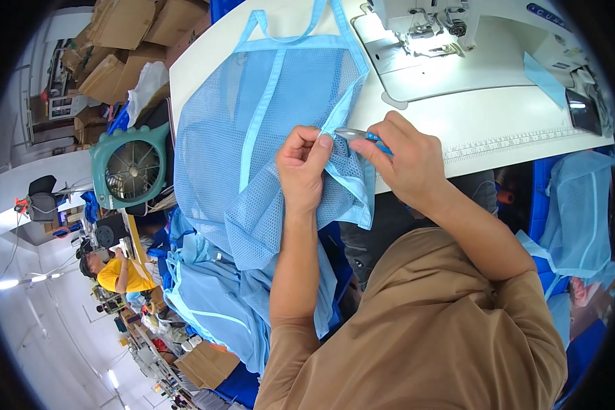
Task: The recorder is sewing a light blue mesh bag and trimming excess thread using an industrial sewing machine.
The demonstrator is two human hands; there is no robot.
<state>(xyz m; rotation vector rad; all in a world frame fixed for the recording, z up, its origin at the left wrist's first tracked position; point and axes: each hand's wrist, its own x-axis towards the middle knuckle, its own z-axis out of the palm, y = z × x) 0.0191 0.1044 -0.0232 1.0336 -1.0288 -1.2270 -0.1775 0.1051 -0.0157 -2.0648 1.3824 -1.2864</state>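
A light-blue mesh bag (215,130) with paler blue binding and strap loops lies across the white table, its lower part hanging over the front edge. My left hand (302,167) is closed, pinching the bag's bound edge between thumb and fingers. In my right hand (411,156) is a pair of thread snips (354,133) with silver blades and a blue handle. The blade tips point left and meet the binding right beside my left fingertips. Whether they touch the cloth or a thread is too small to tell.
A sewing machine (424,41) with its lamp lit stands at the far right of the white table (485,116). A dark phone (584,113) lies at the right edge. More blue mesh pieces hang left (219,301) and right (581,212). A green fan (131,166) stands left.
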